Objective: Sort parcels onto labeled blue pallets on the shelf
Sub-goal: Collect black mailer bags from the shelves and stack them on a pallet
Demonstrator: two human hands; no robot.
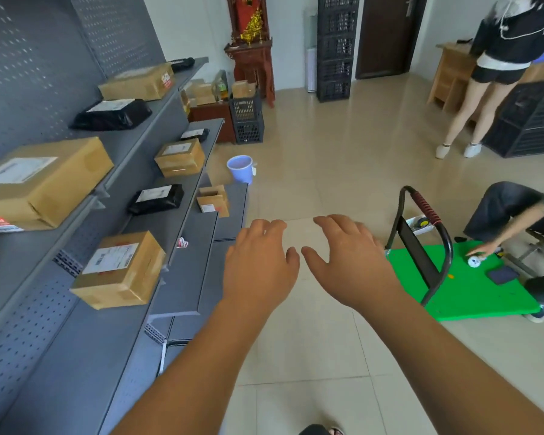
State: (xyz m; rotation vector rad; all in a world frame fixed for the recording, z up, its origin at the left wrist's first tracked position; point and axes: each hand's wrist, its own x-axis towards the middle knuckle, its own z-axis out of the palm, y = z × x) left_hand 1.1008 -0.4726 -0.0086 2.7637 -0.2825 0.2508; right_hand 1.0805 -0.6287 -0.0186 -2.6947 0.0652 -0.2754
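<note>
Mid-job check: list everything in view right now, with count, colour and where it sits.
cardboard parcels: five, brown, spread over the shelves at left
black bag parcels: four, black, between the boxes on the upper two shelves
shelf unit: one, grey, along the left side
blue pallets: none visible
bucket: one, light blue, on the floor past the shelf end
cart: one, green deck with black handle, on the floor at right
crates: black, tall stack by the door, more at far corner and right
other people: two, one standing far right, one reaching onto the cart
left hand: open, empty, over the floor
right hand: open, empty, beside the left
</note>
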